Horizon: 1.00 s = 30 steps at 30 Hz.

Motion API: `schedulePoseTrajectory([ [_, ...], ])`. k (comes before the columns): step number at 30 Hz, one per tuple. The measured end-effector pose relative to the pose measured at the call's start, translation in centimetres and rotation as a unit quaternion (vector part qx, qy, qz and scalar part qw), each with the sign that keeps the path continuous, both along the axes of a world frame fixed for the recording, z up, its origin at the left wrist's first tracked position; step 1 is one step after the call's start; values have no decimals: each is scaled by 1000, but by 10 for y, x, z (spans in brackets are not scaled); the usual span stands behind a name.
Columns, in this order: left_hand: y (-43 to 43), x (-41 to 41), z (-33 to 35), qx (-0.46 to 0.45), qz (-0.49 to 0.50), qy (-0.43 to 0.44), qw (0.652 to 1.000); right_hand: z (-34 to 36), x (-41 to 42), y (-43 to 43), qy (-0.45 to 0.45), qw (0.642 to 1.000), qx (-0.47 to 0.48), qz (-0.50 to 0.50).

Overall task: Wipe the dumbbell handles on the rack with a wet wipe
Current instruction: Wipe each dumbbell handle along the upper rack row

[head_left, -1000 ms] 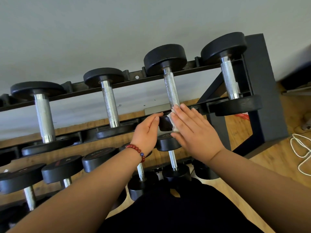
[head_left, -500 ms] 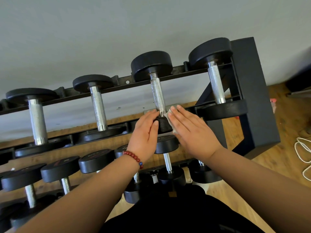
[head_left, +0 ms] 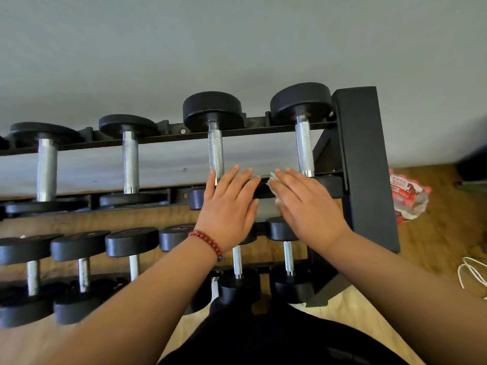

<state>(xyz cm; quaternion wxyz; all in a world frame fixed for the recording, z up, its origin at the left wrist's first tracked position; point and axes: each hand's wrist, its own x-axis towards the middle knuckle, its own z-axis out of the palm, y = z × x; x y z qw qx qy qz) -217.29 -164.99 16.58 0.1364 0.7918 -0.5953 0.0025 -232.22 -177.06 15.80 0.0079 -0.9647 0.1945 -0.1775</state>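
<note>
Top tier of the rack (head_left: 363, 167), four dumbbells, handles running away from the viewer. First handle (head_left: 47, 169) and second handle (head_left: 130, 162) on the left: no hand near them; whether they have been wiped cannot be told.

Third handle (head_left: 216, 151): a second ago the wipe was pressed at its near end. It is bare now. The left hand (head_left: 226, 209), red bead bracelet (head_left: 208, 242) at the wrist, has slid over this dumbbell's near head and lies flat on it, fingers straight and gripping nothing, fingertips at the handle's base.

The wet wipe (head_left: 272, 181) has travelled right. It sits crumpled under the straight fingers of the right hand (head_left: 308, 206), pinned against the front rail (head_left: 263, 191), not clenched in a fist; the thumb is hidden.

Fourth handle (head_left: 304, 148): its near end is just beside the right fingertips, not yet touched.

Judgement: the third handle looks finished and the fourth is next. The lower tier is still to be tackled.

On the floor far right: red-and-white packet (head_left: 405, 196), white cable (head_left: 471, 275).
</note>
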Motion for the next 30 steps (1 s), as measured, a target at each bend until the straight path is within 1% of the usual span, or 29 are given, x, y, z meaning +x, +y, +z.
schedulePoseTrajectory([
  [4,-16,-21,4,20,21,3,1000,-1,-17,-14,3,1000,9,2],
  [6,-22,-27,6,35,29,15,999,0,-22,-19,12,1000,18,-7],
  [9,-29,-30,8,49,38,31,998,2,-26,-23,2,999,38,-28],
  [12,-34,-29,10,52,37,39,997,-1,-24,-23,2,998,48,-44],
  [17,-46,-27,10,94,17,59,994,-3,-16,-21,22,996,36,-77],
  [20,-53,-26,9,96,13,73,993,-2,-16,-21,26,994,31,-97],
  [24,-58,-23,12,88,6,97,991,3,-14,-22,9,992,38,-122],
  [30,-56,-19,11,87,-17,97,991,12,-16,-27,-6,990,36,-134],
])
